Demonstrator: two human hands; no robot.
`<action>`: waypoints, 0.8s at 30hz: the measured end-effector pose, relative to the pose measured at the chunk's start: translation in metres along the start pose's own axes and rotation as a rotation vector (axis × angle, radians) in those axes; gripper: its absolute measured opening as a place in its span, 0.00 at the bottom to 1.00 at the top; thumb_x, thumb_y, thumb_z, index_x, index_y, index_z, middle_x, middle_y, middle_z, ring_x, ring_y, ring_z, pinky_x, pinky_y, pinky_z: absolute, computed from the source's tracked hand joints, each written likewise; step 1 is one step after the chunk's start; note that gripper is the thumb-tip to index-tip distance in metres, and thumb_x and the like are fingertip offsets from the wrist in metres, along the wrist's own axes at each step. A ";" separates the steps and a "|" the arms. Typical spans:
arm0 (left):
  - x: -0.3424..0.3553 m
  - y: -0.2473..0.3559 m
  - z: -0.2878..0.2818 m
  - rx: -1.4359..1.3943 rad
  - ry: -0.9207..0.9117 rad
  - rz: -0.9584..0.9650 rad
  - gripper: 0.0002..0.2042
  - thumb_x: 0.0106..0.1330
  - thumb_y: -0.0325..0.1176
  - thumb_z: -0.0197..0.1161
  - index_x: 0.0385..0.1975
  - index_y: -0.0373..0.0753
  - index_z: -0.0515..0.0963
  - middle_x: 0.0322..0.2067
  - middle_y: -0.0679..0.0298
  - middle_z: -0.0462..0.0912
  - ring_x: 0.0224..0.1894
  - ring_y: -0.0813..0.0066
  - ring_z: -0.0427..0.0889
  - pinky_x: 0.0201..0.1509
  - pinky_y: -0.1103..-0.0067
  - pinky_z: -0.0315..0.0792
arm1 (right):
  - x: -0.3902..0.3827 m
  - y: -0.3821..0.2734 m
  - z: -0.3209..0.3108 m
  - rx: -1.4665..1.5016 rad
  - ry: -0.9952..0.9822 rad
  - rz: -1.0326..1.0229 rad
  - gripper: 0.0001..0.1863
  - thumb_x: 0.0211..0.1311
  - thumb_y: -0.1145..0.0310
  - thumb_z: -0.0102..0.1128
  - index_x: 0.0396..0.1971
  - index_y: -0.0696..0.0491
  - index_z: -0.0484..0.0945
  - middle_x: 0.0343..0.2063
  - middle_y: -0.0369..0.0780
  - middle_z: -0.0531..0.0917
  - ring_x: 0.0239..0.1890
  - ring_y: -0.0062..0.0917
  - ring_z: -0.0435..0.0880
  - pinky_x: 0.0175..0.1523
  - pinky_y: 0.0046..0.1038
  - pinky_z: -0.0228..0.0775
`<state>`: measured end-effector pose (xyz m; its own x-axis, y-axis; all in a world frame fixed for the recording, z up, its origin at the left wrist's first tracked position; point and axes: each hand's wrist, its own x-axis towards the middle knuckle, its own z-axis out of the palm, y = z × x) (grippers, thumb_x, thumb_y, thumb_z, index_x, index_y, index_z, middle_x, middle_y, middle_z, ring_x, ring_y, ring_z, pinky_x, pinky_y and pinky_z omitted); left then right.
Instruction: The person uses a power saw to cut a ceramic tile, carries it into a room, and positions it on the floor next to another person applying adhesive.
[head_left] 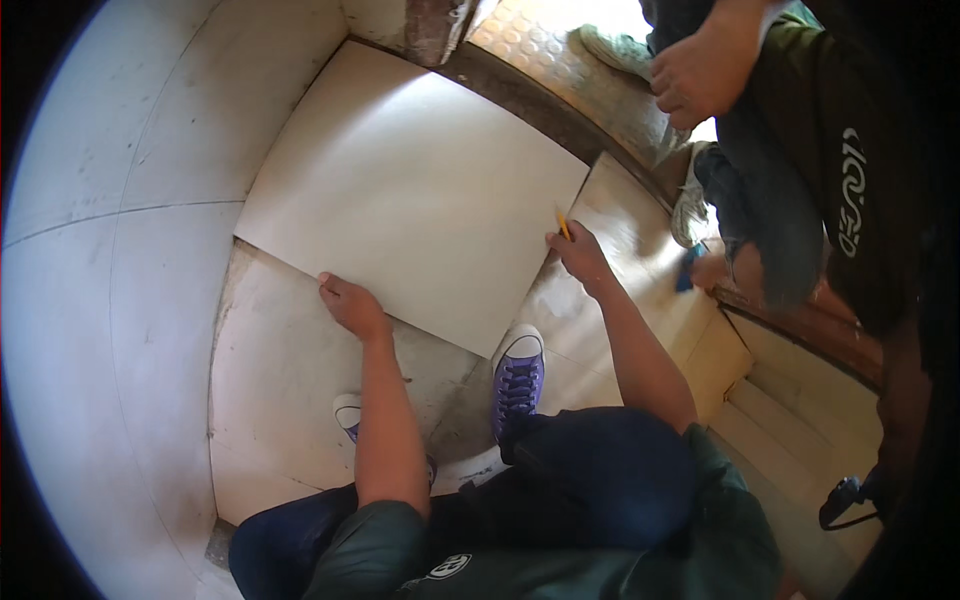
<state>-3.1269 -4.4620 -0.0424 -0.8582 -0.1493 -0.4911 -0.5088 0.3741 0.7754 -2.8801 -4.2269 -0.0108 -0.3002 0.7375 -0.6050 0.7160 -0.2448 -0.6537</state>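
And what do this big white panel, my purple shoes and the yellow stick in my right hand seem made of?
The white panel is probably ceramic tile, by its flat, softly shiny face, though coated board is possible. The purple shoes look like canvas (matte uppers) and rubber (smooth, pale toes). The thin yellow stick may be painted wood or plastic; too small to tell.

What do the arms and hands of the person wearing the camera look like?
The left hand and right hand wear no gloves. No watch shows on either wrist. The forearms are uncovered, and the short, dark green sleeves end near the elbows.
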 end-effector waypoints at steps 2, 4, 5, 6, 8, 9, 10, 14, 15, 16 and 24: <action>0.006 -0.003 -0.007 0.097 -0.054 0.051 0.33 0.80 0.54 0.39 0.64 0.26 0.69 0.60 0.44 0.74 0.62 0.49 0.73 0.66 0.65 0.66 | 0.003 0.000 -0.007 -0.075 -0.008 -0.026 0.17 0.63 0.58 0.61 0.38 0.59 0.78 0.29 0.39 0.82 0.31 0.24 0.80 0.40 0.28 0.71; 0.009 -0.005 -0.013 0.182 -0.130 0.032 0.32 0.80 0.54 0.39 0.64 0.28 0.69 0.61 0.45 0.75 0.62 0.49 0.74 0.64 0.64 0.69 | 0.014 0.014 -0.012 -0.119 0.010 -0.024 0.18 0.63 0.56 0.62 0.36 0.59 0.78 0.28 0.39 0.82 0.31 0.25 0.81 0.40 0.29 0.72; 0.007 -0.004 -0.012 0.178 -0.138 0.030 0.32 0.80 0.54 0.39 0.64 0.28 0.69 0.61 0.45 0.75 0.62 0.49 0.74 0.64 0.64 0.69 | 0.018 0.022 -0.017 -0.172 0.015 -0.022 0.19 0.62 0.55 0.62 0.35 0.59 0.79 0.27 0.39 0.82 0.31 0.26 0.81 0.40 0.30 0.72; 0.009 0.003 -0.019 0.175 -0.179 -0.013 0.31 0.80 0.53 0.41 0.65 0.29 0.69 0.61 0.46 0.75 0.61 0.50 0.75 0.63 0.65 0.71 | 0.020 0.023 -0.014 -0.166 0.008 -0.029 0.19 0.62 0.55 0.62 0.35 0.59 0.79 0.27 0.39 0.82 0.31 0.26 0.81 0.40 0.30 0.72; 0.013 0.000 -0.027 0.162 -0.204 -0.059 0.30 0.80 0.52 0.42 0.65 0.30 0.69 0.61 0.46 0.75 0.59 0.51 0.77 0.61 0.65 0.72 | 0.021 0.023 -0.013 -0.162 -0.001 -0.048 0.20 0.61 0.53 0.62 0.33 0.59 0.79 0.26 0.40 0.83 0.30 0.26 0.80 0.40 0.31 0.72; 0.023 -0.007 -0.035 0.222 -0.205 0.065 0.28 0.80 0.51 0.45 0.62 0.31 0.72 0.57 0.48 0.78 0.54 0.55 0.79 0.57 0.66 0.73 | 0.017 0.012 -0.002 -0.152 -0.033 -0.048 0.19 0.62 0.54 0.62 0.34 0.59 0.80 0.27 0.40 0.83 0.31 0.24 0.80 0.40 0.31 0.72; 0.030 -0.014 -0.038 0.253 -0.210 0.118 0.25 0.79 0.50 0.47 0.58 0.32 0.74 0.50 0.51 0.79 0.49 0.58 0.80 0.55 0.67 0.73 | 0.012 0.002 -0.003 -0.142 -0.041 -0.022 0.18 0.63 0.56 0.63 0.35 0.59 0.80 0.27 0.39 0.83 0.31 0.24 0.80 0.40 0.30 0.72; 0.026 -0.018 -0.032 0.331 -0.197 0.208 0.20 0.79 0.48 0.52 0.39 0.33 0.77 0.30 0.59 0.77 0.34 0.65 0.76 0.46 0.68 0.72 | 0.001 0.001 -0.016 0.003 -0.083 0.074 0.14 0.66 0.58 0.63 0.34 0.55 0.79 0.25 0.34 0.81 0.19 0.14 0.69 0.24 0.22 0.60; 0.021 -0.014 -0.032 0.379 -0.184 0.260 0.21 0.78 0.48 0.52 0.32 0.34 0.75 0.24 0.61 0.73 0.30 0.68 0.72 0.42 0.68 0.72 | 0.000 0.000 -0.015 0.034 -0.091 0.061 0.13 0.66 0.58 0.64 0.34 0.54 0.79 0.25 0.33 0.81 0.17 0.13 0.66 0.21 0.21 0.56; 0.020 -0.013 -0.033 0.382 -0.169 0.257 0.21 0.78 0.48 0.52 0.32 0.34 0.75 0.24 0.61 0.73 0.30 0.68 0.72 0.42 0.68 0.72 | -0.002 -0.002 -0.012 0.033 -0.107 0.058 0.13 0.66 0.58 0.64 0.34 0.54 0.79 0.25 0.33 0.81 0.17 0.13 0.66 0.21 0.21 0.56; 0.033 -0.024 -0.034 0.319 -0.206 0.216 0.22 0.79 0.49 0.51 0.31 0.34 0.73 0.22 0.62 0.71 0.27 0.71 0.73 0.34 0.71 0.74 | 0.002 -0.004 -0.013 0.101 -0.138 0.061 0.13 0.68 0.58 0.63 0.36 0.53 0.77 0.24 0.34 0.80 0.17 0.13 0.67 0.21 0.20 0.59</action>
<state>-3.1451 -4.5069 -0.0642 -0.8949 0.1367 -0.4249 -0.2448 0.6456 0.7234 -2.8752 -4.2159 -0.0031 -0.3466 0.6276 -0.6972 0.6707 -0.3538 -0.6519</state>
